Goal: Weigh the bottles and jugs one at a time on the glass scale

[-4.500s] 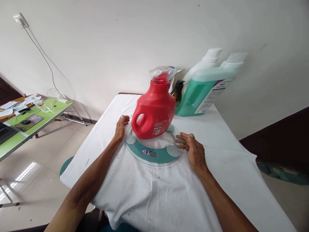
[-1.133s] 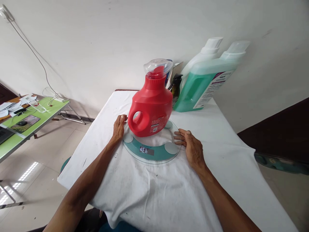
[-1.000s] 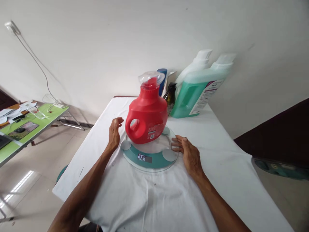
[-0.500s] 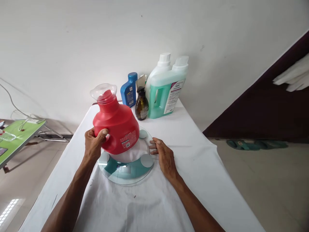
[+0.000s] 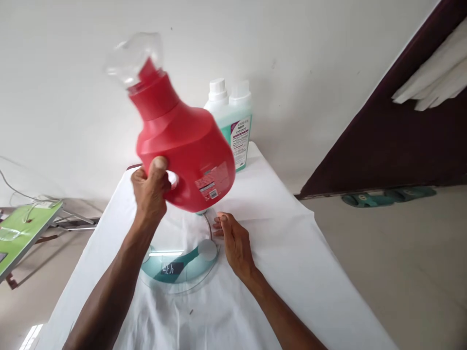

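Observation:
My left hand (image 5: 151, 187) is wrapped around the handle of a red detergent bottle (image 5: 186, 141) with a clear cap (image 5: 134, 58). The bottle hangs tilted in the air above a round glass scale (image 5: 178, 274), its neck leaning up to the left. Light digits show on the scale's display, too blurred to read surely. Beside the scale's right edge is my right hand (image 5: 235, 240), holding nothing, with fingers slightly bent and apart; whether they touch the glass I cannot tell. The bottle hides the far part of the scale.
Green-filled jugs (image 5: 239, 126) with white and clear caps stand at the back of the white-clothed table (image 5: 277, 272), against the wall. A green folding table (image 5: 29, 233) is at the left. Slippers (image 5: 386, 197) lie on the floor at the right.
My left hand has raised the red bottle higher off the scale and tilted it more. It now blocks the blue and brown bottles from sight. My right hand stays by the scale's edge.

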### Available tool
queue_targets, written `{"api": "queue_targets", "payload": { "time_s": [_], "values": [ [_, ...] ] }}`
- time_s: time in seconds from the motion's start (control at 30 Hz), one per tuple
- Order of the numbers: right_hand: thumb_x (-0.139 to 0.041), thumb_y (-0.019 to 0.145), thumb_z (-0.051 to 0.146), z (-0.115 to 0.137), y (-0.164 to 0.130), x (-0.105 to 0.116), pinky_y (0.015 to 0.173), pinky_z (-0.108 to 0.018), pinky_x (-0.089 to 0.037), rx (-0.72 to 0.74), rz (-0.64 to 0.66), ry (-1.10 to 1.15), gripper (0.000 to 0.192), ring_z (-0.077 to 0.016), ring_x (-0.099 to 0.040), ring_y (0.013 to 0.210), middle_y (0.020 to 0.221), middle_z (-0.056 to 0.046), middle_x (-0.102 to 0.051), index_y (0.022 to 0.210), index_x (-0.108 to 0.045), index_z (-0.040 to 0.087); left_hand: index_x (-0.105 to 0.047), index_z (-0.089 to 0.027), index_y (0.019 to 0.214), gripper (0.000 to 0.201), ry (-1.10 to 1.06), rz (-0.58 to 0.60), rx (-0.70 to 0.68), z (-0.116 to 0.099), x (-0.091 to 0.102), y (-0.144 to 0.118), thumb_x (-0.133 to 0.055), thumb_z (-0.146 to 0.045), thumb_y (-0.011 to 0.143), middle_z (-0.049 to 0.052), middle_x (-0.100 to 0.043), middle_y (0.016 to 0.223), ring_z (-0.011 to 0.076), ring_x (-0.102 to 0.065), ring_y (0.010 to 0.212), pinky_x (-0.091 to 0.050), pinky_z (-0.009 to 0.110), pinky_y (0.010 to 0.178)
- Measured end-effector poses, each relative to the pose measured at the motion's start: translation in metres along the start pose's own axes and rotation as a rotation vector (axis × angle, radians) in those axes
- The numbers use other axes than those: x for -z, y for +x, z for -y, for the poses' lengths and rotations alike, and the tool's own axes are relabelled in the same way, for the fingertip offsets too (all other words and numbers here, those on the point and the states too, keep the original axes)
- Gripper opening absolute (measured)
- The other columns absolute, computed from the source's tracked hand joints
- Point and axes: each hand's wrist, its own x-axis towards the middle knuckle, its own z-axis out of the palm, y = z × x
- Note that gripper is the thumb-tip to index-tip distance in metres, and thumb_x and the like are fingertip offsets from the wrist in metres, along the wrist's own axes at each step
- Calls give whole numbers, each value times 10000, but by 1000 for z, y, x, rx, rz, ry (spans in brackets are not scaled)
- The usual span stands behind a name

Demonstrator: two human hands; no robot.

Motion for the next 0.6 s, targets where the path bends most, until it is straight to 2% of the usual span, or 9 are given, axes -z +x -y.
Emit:
{"api": "queue_targets", "payload": {
  "time_s": [0.13,0.27,0.4,0.5,0.6],
  "values": [
    [-383,1028,831,2,-1,2,719,-382,-621,18,27,-13,701,-253,-726,761,914,-105,-763,1008,-702,208,-392,-231,584,715,-36,62,77,25,-47,6,-853,-765,703,-61,-310,513,58,-294,442,-261,245,406],
    [-391,1050,790,0,-1,3,739,-380,-617,30,29,-37,646,-264,-734,818,938,-105,-772,982,-691,222,-405,-229,579,701,-24,111,187,56,-79,5,-856,-752,699,-50,-327,520,69,-322,475,-281,263,443],
    [-364,1069,764,-2,0,3,762,-392,-606,61,19,-100,639,-269,-722,839,937,-101,-775,957,-697,231,-397,-226,551,691,-16,128,230,82,-93,7,-900,-688,658,-52,-314,522,76,-342,511,-300,267,481],
    [-369,1063,772,-1,-1,4,724,-393,-614,49,22,-93,648,-267,-719,804,937,-103,-771,1002,-711,224,-427,-221,542,658,-1,117,256,96,-95,7,-923,-645,633,-45,-348,530,87,-373,534,-311,269,495],
    [-404,1044,787,-1,-2,5,732,-403,-633,26,24,-85,653,-294,-747,873,993,-124,-786,1055,-727,219,-492,-210,551,604,-19,90,263,105,-94,3,-938,-615,607,-35,-401,550,98,-407,553,-331,270,503]
  ]
}}
